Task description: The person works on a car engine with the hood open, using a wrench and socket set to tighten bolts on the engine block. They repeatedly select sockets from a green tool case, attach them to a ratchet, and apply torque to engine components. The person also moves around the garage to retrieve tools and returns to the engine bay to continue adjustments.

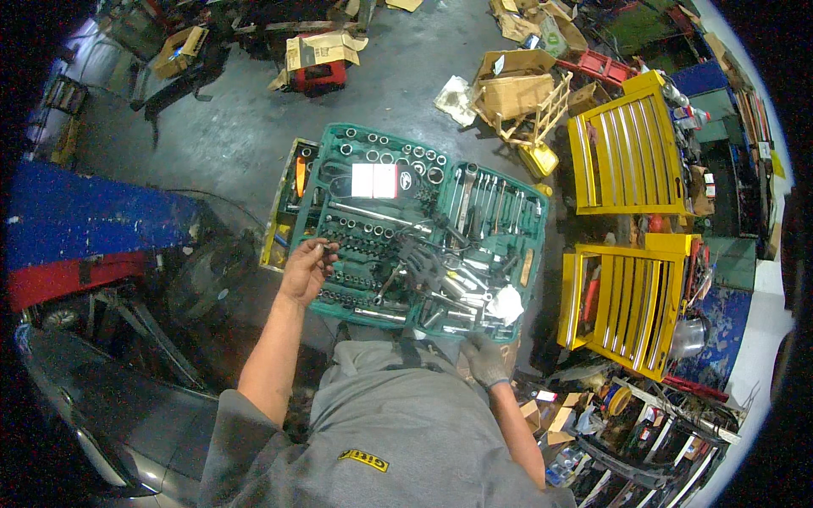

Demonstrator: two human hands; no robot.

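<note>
A green tool case [428,135] lies open, filled with sockets [377,229], wrenches [487,199] and loose tools. A white-and-red box [373,180] rests among the sockets. Over the case's left side my bare left hand [306,269] is closed, pinching a small dark thing I cannot make out. My right hand [487,364], in a grey glove, is low beside the case's bottom right edge, fingers loosely apart with nothing visible in them. A crumpled white cloth or paper [506,303] sits just above it, and dark bunched items [415,262] lie mid-case.
Two yellow tool chests [627,161] line the right. A dark car [127,440] is at lower left below a blue-and-red lift or panel [102,220]. Cardboard boxes [517,93] and a wooden frame lie ahead on the grey floor [229,127]. Metal clutter fills the lower right.
</note>
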